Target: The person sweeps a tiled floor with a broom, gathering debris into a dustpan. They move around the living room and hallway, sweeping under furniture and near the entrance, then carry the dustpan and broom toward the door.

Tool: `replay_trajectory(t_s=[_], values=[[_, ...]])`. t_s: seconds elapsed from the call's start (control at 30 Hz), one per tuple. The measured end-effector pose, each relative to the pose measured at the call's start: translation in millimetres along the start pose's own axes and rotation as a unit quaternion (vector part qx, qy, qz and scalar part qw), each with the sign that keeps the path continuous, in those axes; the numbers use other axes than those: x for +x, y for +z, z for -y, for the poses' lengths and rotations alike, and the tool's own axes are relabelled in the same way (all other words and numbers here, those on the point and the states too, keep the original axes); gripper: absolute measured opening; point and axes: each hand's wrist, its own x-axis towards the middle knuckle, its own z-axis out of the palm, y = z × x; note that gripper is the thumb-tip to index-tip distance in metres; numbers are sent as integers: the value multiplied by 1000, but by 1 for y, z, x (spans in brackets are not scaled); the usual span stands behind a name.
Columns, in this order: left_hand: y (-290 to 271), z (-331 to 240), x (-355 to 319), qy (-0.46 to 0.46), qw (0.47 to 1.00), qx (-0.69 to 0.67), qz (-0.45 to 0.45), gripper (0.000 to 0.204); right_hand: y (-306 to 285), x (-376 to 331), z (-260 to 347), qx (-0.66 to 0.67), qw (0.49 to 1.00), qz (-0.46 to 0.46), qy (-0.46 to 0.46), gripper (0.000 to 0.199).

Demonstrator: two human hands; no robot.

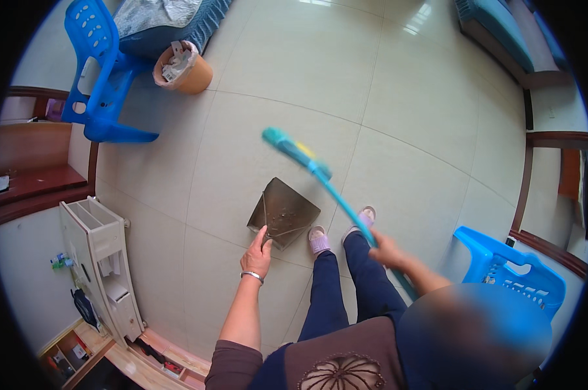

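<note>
mostly teal broom (336, 194), yellow patch on head; dark dustpan (280, 205), speckled inside

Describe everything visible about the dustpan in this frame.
The dustpan is a dark brownish-grey, roughly four-sided pan with a smooth look, perhaps metal or plastic. Small pale specks dot its inner surface, and thin pale lines, possibly a wire handle frame, run from near the hand toward its sides. The left hand grips it at the end nearest the person. It is over the tiled floor, left of the slippers; whether it rests there is unclear.
</note>
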Motion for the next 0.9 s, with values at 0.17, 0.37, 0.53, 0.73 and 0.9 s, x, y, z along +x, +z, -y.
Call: replay_trajectory(t_s=[0.17, 0.37, 0.53, 0.73, 0.9], values=[[-6, -10, 7, 1, 1000, -2, 23, 44, -14, 52, 6, -13, 997, -68, 31, 66], [-7, 5, 3, 21, 1000, -6, -6, 43, 46, 27, -5, 100, 981, 163, 41, 65], [-22, 9, -10, -14, 999, -26, -22, 42, -1, 41, 58, -61, 997, 41, -13, 64], [-27, 38, -18, -51, 993, -64, -82, 41, -62, 150, 134, -138, 983, -103, -62, 63], [-13, 59, -22, -78, 987, -79, -115, 41, 2, 145, 94, -110, 992, 58, -6, 64]])
